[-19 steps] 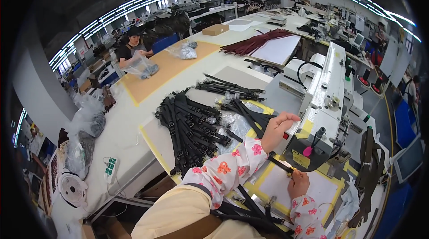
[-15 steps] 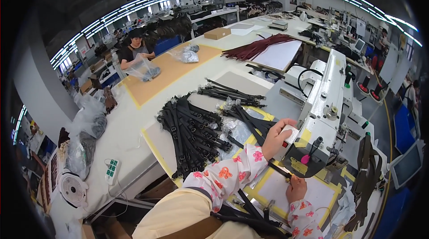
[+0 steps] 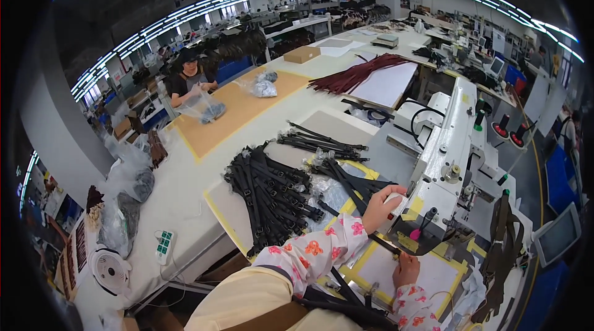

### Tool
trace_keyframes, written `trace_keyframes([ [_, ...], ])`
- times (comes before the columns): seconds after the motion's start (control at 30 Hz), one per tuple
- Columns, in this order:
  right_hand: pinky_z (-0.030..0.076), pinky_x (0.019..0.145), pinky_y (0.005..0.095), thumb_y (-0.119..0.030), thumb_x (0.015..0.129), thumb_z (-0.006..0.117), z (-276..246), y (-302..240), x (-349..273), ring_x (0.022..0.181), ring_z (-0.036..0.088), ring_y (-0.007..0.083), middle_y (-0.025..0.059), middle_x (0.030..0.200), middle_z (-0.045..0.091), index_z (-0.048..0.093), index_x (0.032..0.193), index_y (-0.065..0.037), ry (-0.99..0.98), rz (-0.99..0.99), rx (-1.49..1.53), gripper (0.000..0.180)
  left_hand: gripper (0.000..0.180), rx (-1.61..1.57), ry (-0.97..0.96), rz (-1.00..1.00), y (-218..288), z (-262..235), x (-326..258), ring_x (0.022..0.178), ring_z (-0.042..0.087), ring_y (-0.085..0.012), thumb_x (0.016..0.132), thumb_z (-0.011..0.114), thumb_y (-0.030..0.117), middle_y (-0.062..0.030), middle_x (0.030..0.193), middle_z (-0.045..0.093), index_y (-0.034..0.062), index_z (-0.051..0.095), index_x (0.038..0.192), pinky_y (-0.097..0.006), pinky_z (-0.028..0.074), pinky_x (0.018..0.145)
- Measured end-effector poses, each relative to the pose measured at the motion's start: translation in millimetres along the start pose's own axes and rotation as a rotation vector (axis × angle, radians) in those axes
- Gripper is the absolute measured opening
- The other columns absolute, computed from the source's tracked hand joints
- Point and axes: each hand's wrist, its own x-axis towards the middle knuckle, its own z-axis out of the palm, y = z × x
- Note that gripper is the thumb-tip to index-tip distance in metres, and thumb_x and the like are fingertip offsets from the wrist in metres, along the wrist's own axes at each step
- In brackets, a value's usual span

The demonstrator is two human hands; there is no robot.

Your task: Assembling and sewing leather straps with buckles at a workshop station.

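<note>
My left hand (image 3: pixel 378 208) is curled over the white box with a red switch (image 3: pixel 396 209) on the near end of a sewing machine (image 3: pixel 447 167). Lower down, my right hand (image 3: pixel 406 270) pinches a black strap (image 3: pixel 385 244), which runs under the machine head from the left. The strap's far end is hidden by the machine and my fingers. Beneath the right hand lies a white work plate (image 3: pixel 377 267) edged with yellow tape. Left of the machine, a heap of black buckled straps (image 3: pixel 267 191) spreads over the table, with a smaller bundle (image 3: pixel 323 142) behind it.
Dark red strips (image 3: pixel 362 73) lie on a white board farther back. Across the table a person (image 3: pixel 192 80) handles a clear plastic bag (image 3: pixel 206 110). A small white fan (image 3: pixel 110 269) and a power strip (image 3: pixel 164 247) are at left; olive straps (image 3: pixel 498 256) hang at right.
The view has shifted slightly. My left hand stays on the switch box, and my right hand still holds the strap by the machine. The person opposite has raised their hands a little at the bag.
</note>
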Motion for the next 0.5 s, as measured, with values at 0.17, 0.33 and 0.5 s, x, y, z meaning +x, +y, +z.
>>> trace_keyframes([
  [0.17,0.040,0.078,0.0416,0.000,0.065,0.053,7,7,-9,0.093,0.050,0.0310,0.0113,0.094,0.059,0.057,0.104,-0.002,-0.076,-0.005,-0.060,0.040,0.027,0.037,-0.015,0.007,-1,1,-2,0.081,0.054,-0.0040,0.086,0.050,0.016,0.0011,0.093,0.058,0.0051,0.054,0.111,-0.019,0.045,0.067],
  [0.33,0.040,0.079,0.0415,0.000,0.063,0.053,6,9,-12,0.094,0.049,0.0305,0.0110,0.097,0.059,0.057,0.105,-0.001,-0.112,0.014,-0.035,0.042,0.023,0.126,0.049,-0.051,10,5,-6,0.086,0.053,-0.0068,0.084,0.051,0.011,-0.0022,0.095,0.060,-0.0001,0.056,0.104,-0.022,0.042,0.079],
  [0.5,0.039,0.080,0.0414,0.000,0.063,0.054,6,8,-11,0.098,0.049,0.0307,0.0108,0.100,0.059,0.056,0.107,-0.001,-0.139,0.012,-0.034,0.044,0.025,0.118,0.003,-0.042,15,4,-8,0.087,0.052,-0.0077,0.086,0.048,0.014,-0.0017,0.094,0.058,0.0006,0.053,0.107,-0.023,0.041,0.080],
])
